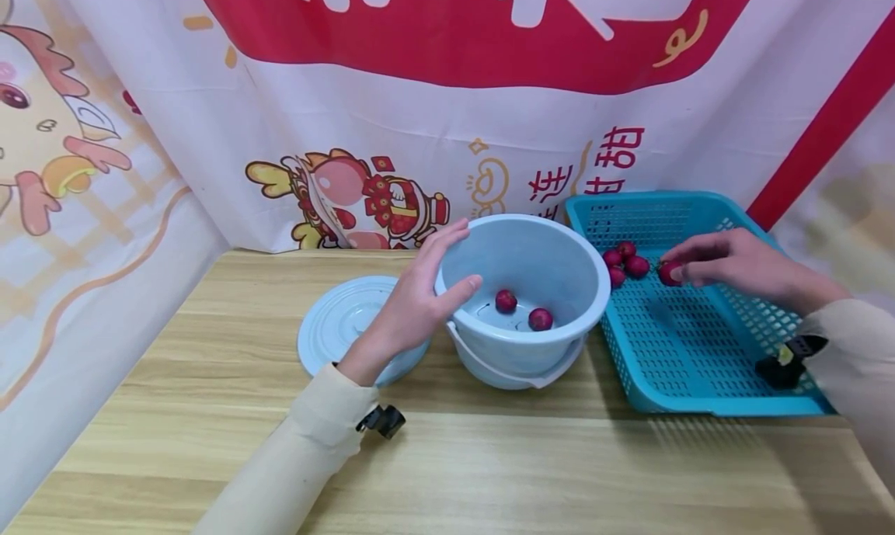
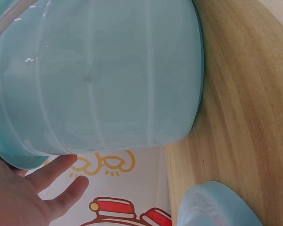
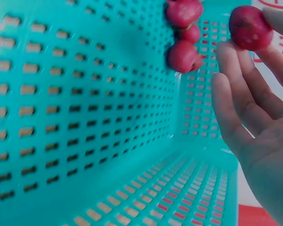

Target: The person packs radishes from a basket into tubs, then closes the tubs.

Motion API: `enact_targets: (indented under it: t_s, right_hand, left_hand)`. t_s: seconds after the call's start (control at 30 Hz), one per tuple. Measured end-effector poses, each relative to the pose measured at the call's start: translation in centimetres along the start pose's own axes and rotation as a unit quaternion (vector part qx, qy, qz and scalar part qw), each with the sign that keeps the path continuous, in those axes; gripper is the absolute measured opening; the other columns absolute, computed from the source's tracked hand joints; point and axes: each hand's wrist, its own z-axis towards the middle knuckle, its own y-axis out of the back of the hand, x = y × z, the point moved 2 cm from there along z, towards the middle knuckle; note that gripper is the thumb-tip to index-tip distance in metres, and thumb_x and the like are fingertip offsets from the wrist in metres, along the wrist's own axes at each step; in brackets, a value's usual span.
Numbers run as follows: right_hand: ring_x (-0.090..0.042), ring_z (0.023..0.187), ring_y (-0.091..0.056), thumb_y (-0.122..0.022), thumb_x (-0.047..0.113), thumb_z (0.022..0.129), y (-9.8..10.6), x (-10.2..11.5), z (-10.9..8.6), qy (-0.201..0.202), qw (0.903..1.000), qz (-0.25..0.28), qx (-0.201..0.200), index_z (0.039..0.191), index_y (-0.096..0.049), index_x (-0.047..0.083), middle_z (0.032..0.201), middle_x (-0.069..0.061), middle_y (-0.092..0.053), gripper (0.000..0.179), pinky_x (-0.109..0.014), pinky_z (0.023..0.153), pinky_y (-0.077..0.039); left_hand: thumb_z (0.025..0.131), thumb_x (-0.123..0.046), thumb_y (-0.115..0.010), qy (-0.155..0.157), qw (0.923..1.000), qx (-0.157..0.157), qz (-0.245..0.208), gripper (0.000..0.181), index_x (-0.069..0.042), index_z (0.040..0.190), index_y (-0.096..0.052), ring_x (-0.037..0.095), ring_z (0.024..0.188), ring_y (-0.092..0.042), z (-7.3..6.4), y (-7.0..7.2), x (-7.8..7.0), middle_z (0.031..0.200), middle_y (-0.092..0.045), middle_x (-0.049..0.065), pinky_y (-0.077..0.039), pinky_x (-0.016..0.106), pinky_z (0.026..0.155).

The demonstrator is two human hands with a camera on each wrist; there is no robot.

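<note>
My right hand [image 1: 751, 267] pinches a red radish [image 3: 250, 28] between thumb and fingertips, raised over the turquoise basket [image 1: 688, 407]. More radishes [image 3: 183, 56] lie clustered at the basket's left side, by the wall nearest the bucket. To the left, a light blue bucket [image 2: 108, 75] stands upright with its handle hanging down in front. Two radishes rest on its floor, one red radish [image 1: 506, 300] farther back and another radish [image 1: 541, 319] nearer the front. At the bucket's left rim is my left hand [image 1: 423, 290], its fingers loosely extended and nothing held in them.
A round light blue lid [image 1: 329, 333] lies on the wooden table [image 1: 503, 473] left of the bucket, partly covered by my left forearm. The basket stands close to the bucket's right side. Behind everything hangs a printed curtain [image 1: 391, 116].
</note>
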Motion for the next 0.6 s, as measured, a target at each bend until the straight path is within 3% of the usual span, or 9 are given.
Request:
enact_targets:
  t_s: [0.17,0.27,0.6]
  right_hand:
    - [-0.015,0.095,-0.07,-0.072,0.031,0.102,0.1,1.4,-0.1,0.0,0.9979,0.051,-0.04,0.15,-0.057,0.006,0.119,0.014,-0.071,0.056,-0.028,0.078,-0.064]
    - [-0.015,0.093,-0.07,-0.073,0.033,0.101,0.2,2.1,-0.2,0.005,0.9963,0.056,-0.065,0.15,-0.057,0.008,0.112,0.027,-0.066,0.058,-0.027,0.078,-0.064]
    - [-0.008,0.099,-0.069,-0.071,0.038,0.101,0.3,4.8,-0.1,0.013,0.9932,0.068,-0.093,0.151,-0.056,0.015,0.118,0.028,-0.061,0.057,-0.022,0.078,-0.062]
  left_hand:
    - [0.1,-0.046,-0.059,0.0,1.0,0.0,0.001,0.073,-0.019,0.164,-0.037,0.024,0.161,-0.031,0.0,0.0,-0.1,0.176,-0.026,-0.007,-0.041,0.063,0.122]
    - [0.1,-0.045,-0.06,-0.001,1.0,0.0,0.0,0.073,-0.019,0.164,-0.037,0.024,0.162,-0.031,0.0,0.0,-0.1,0.176,-0.026,-0.007,-0.041,0.063,0.122]
    - [0.1,-0.046,-0.06,0.004,1.0,-0.001,0.004,0.073,-0.018,0.164,-0.038,0.024,0.16,-0.033,0.0,-0.1,-0.3,0.176,-0.027,-0.009,-0.044,0.062,0.12]
